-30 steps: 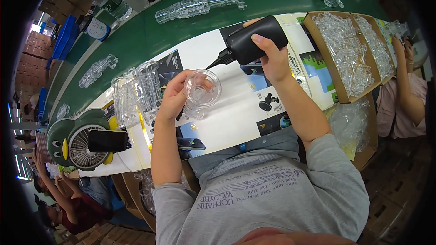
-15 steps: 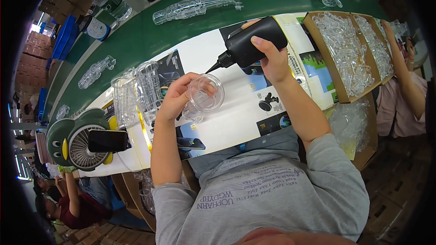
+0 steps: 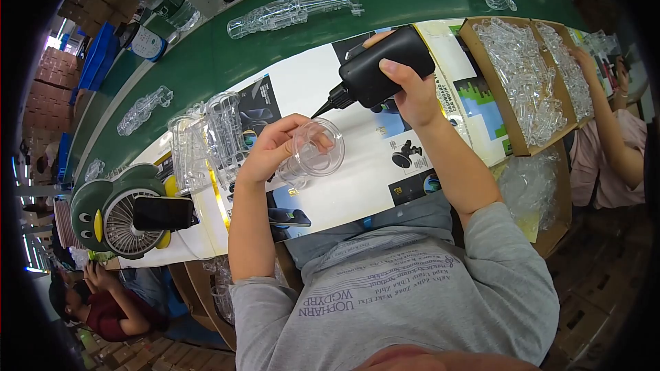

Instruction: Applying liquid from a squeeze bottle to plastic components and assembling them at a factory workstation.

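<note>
My left hand (image 3: 271,151) holds a clear plastic cup-shaped part (image 3: 315,154), tipped so its open mouth faces me. My right hand (image 3: 412,93) grips a black squeeze bottle (image 3: 385,69) with a pointed black nozzle (image 3: 328,105). The nozzle tip hangs just above the rim of the clear part, nearly touching it. Both hands work over a white printed sheet (image 3: 357,185) that covers the near edge of the green table (image 3: 289,48).
Stacks of clear cups (image 3: 206,141) stand left of my left hand. A green penguin-shaped fan (image 3: 120,209) with a dark phone (image 3: 163,213) sits at far left. Cardboard trays of clear parts (image 3: 526,82) lie right; another person's arm (image 3: 608,130) reaches there. Clear moulded strips (image 3: 292,10) lie on the table.
My left hand has tilted and raised the clear part slightly toward the nozzle. The black bottle has stayed nearly in place.
</note>
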Demonstrator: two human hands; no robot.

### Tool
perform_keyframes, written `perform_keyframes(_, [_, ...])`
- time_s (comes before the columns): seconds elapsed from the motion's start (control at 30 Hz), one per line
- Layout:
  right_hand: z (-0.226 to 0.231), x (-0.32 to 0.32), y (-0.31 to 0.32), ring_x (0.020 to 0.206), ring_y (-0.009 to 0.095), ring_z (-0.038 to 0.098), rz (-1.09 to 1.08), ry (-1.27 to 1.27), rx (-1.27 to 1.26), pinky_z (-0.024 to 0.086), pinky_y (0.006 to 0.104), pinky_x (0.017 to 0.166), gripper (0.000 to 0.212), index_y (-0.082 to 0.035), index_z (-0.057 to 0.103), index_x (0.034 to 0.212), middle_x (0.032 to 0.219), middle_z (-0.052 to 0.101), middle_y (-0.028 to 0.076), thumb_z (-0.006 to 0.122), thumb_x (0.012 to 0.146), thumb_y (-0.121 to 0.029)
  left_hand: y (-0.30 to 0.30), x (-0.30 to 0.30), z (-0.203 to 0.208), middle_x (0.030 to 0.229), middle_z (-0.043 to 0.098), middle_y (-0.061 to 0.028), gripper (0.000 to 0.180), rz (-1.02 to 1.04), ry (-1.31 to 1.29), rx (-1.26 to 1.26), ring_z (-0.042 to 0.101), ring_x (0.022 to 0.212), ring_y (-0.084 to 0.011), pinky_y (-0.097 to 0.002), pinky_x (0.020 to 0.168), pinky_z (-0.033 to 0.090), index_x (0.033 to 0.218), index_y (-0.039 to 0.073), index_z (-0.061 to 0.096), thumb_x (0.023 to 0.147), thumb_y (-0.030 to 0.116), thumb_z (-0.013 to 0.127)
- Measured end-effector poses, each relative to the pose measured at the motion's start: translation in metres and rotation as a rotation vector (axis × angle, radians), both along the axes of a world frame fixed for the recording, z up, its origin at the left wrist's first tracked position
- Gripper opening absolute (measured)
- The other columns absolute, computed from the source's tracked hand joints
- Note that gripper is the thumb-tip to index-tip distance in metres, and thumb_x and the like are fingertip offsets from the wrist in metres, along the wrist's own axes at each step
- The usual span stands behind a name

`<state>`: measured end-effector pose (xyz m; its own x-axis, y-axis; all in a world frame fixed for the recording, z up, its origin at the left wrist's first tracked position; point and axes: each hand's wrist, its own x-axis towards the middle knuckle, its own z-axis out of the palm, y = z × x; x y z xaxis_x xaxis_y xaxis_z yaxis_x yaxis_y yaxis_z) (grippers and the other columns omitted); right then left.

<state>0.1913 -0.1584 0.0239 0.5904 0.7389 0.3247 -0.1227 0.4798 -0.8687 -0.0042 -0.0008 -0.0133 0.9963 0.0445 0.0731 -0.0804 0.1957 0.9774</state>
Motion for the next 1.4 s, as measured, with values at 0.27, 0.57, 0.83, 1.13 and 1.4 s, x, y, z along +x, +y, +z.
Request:
perform_keyframes(0.27, [-0.0002, -0.0015, -0.0002, 0.084, 0.016, 0.059, 0.013, -0.002, 0.010, 0.050, 0.0290, 0.075, 0.034, -0.002, 0.053, 0.103, 0.098, 0.058, 0.009, 0.058, 0.072, -0.013, -0.0044, 0.0000, 0.0092, 0.093, 0.062, -0.0138, 0.041, 0.007, 0.036, 0.014, 0.060, 0.087, -0.0203, -0.0327, 0.081, 0.046, 0.104, -0.003, 0.053, 0.084, 0.032, 0.061])
perform_keyframes(0.57, [-0.0013, -0.0029, 0.0002, 0.078, 0.011, 0.058, 0.033, -0.016, 0.045, 0.047, 0.0240, 0.071, 0.031, -0.002, 0.056, 0.102, 0.086, 0.061, 0.007, 0.059, 0.077, -0.019, -0.0045, -0.0001, 0.0078, 0.094, 0.062, -0.0152, 0.043, -0.001, 0.068, -0.012, 0.060, 0.086, -0.0199, -0.0326, 0.081, 0.046, 0.104, -0.003, 0.053, 0.083, 0.034, 0.062])
perform_keyframes(0.83, [0.0022, -0.0053, -0.0020, 0.079, 0.017, 0.061, 0.056, 0.023, 0.020, 0.052, 0.0285, 0.071, 0.035, 0.001, 0.054, 0.103, 0.094, 0.059, 0.010, 0.059, 0.071, -0.014, -0.0055, -0.0002, 0.0083, 0.095, 0.063, -0.0147, 0.043, -0.009, 0.069, -0.015, 0.060, 0.087, -0.0203, -0.0329, 0.083, 0.045, 0.107, -0.003, 0.052, 0.083, 0.032, 0.062])
perform_keyframes(1.13, [-0.0001, -0.0069, -0.0025, 0.080, 0.016, 0.061, 0.075, 0.034, 0.017, 0.052, 0.0285, 0.071, 0.035, 0.001, 0.054, 0.103, 0.092, 0.058, 0.010, 0.058, 0.071, -0.015, -0.0059, -0.0008, 0.0095, 0.096, 0.063, -0.0144, 0.041, -0.004, 0.089, -0.025, 0.060, 0.092, -0.0215, -0.0328, 0.086, 0.044, 0.107, -0.002, 0.052, 0.083, 0.030, 0.062])
perform_keyframes(1.4, [-0.0003, -0.0088, -0.0026, 0.080, 0.016, 0.061, 0.080, 0.023, 0.014, 0.051, 0.0282, 0.072, 0.036, 0.000, 0.054, 0.104, 0.091, 0.058, 0.010, 0.058, 0.071, -0.016, -0.0037, 0.0004, 0.0033, 0.096, 0.063, -0.0145, 0.040, -0.045, 0.060, -0.025, 0.060, 0.092, -0.0215, -0.0325, 0.086, 0.043, 0.107, -0.002, 0.052, 0.084, 0.029, 0.061])
